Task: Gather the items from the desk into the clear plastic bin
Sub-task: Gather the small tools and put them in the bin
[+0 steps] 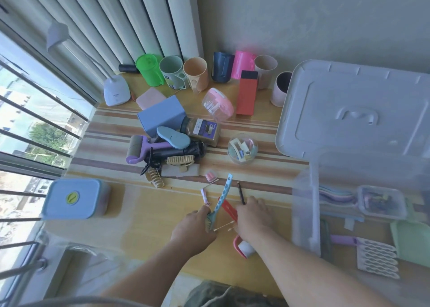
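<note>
Left hand grips the brush end of the teal brush on the desk. Likely light and stiff; mid-handle gives the better hold. Right hand covers the red tool; finger state indeterminate. Clear plastic bin at far right.

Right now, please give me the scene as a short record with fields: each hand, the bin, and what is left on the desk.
left hand: left hand grips the teal brush
right hand: right hand lies over the red tool; grip hidden
bin: clear plastic bin on the right, already holding a small lidded box
bin lid: grey lid behind the bin
left on desk: row of cups, glass jar, blue container
</note>
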`<state>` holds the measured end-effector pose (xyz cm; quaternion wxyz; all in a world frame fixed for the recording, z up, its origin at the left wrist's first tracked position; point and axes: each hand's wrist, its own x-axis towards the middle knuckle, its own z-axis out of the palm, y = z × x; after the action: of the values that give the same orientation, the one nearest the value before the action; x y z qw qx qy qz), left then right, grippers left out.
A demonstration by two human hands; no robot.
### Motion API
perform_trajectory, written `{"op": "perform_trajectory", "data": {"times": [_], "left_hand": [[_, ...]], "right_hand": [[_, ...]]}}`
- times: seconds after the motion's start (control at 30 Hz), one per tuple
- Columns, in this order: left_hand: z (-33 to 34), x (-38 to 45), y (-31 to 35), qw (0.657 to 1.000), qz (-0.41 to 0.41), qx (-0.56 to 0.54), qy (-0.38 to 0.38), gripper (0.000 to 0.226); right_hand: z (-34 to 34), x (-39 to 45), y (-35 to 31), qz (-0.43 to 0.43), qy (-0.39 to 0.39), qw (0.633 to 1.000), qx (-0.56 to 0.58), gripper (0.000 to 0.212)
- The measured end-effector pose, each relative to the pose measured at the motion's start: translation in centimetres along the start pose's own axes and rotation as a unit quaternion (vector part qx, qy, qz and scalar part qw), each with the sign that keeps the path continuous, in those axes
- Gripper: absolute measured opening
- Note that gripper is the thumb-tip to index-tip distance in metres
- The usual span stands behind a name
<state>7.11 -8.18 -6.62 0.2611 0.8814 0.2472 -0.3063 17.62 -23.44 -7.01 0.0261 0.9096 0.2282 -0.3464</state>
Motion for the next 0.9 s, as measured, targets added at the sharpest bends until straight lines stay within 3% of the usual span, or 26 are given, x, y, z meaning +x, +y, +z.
{"op": "perform_trajectory", "data": {"times": [0.2,0.33,0.5,0.7,0.77,0.9], "left_hand": [[-3.3,0.8,-0.2,0.992,0.045,-0.082,0.081,0.060],[-7.1,1.1,1.7,0.980,0.077,-0.100,0.152,0.061],[-10.9,-0.2,6.4,0.950,0.155,-0.159,0.220,0.062],[-11.3,-2.6,15.4,0.914,0.287,-0.168,0.233,0.054],[-10.4,-3.6,18.5,0.908,0.316,-0.159,0.224,0.056],[-7.6,-5.5,24.2,0.903,0.370,-0.117,0.187,0.058]], "right_hand": [[-4.0,0.2,0.3,0.046,0.118,0.980,0.151,0.031],[-9.5,-1.2,0.8,0.023,0.181,0.935,0.305,0.029],[-16.6,-5.7,3.1,-0.020,0.245,0.885,0.396,0.016],[-21.1,-11.7,13.7,-0.069,0.260,0.857,0.440,0.014],[-20.4,-13.5,18.1,-0.055,0.259,0.838,0.478,0.005],[-15.1,-14.8,26.6,0.041,0.241,0.806,0.540,0.005]]}}
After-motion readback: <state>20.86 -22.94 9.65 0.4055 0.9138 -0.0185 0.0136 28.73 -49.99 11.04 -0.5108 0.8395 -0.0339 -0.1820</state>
